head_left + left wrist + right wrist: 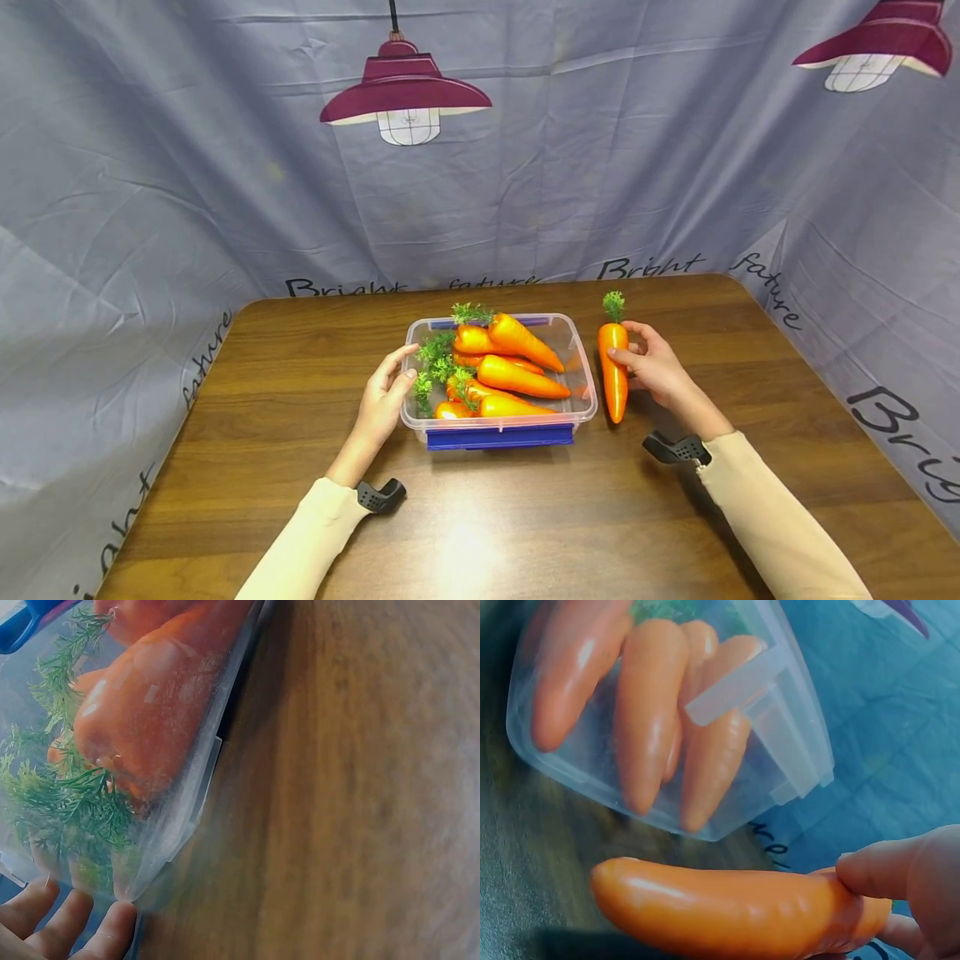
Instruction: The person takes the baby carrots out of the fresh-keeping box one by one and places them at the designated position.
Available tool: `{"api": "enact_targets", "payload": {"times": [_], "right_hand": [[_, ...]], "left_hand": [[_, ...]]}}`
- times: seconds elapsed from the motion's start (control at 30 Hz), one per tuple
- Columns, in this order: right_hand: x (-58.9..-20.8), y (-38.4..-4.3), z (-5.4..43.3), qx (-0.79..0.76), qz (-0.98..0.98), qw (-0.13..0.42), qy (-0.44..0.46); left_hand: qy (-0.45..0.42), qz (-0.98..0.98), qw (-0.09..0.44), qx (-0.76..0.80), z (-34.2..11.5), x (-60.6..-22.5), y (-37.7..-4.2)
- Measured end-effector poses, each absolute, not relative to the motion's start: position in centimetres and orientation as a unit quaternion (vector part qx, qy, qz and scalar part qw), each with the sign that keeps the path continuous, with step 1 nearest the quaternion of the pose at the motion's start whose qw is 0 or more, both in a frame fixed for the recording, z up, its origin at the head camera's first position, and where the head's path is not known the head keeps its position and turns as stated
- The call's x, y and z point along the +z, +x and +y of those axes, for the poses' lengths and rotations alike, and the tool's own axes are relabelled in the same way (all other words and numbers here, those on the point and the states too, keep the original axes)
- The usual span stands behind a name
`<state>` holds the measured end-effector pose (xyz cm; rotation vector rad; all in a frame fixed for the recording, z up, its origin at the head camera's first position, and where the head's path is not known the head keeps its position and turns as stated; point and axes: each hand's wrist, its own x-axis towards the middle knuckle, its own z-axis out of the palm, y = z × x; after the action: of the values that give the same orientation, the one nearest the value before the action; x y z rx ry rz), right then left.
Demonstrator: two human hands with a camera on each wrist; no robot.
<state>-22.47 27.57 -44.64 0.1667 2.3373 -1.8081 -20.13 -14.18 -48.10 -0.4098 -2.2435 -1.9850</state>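
A clear plastic box [581,408] with blue clips stands on the table and contains several orange toy carrots [521,377] with green leafy tops. At its left side is my left hand [381,400], its fingertips against or very near the outer wall and the fingers fairly straight. My right hand [656,362] pinches another carrot [705,907] between thumb and fingers, to the right of the box. That carrot's leafy top [613,306] points away from me and its tip points towards me. Through the cloudy wall in the left wrist view, green leaves [71,795] show close to the left fingers.
A brown wooden table [300,367] carries everything. Grey-blue cloth [525,183] printed with lamps and lettering hangs behind and at both sides. A black strap mount [381,497] sits on the left wrist, with another [675,450] on the right.
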Motion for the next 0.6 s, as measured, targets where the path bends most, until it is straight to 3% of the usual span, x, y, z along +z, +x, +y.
{"api": "enact_targets", "payload": {"times": [0.6], "right_hand": [[-45.8, -22.8, 27.3, -0.529, 0.840, 0.118, 0.026]], "left_hand": [[-0.130, -0.734, 0.065, -0.663, -14.1, -48.2, -20.3]]}}
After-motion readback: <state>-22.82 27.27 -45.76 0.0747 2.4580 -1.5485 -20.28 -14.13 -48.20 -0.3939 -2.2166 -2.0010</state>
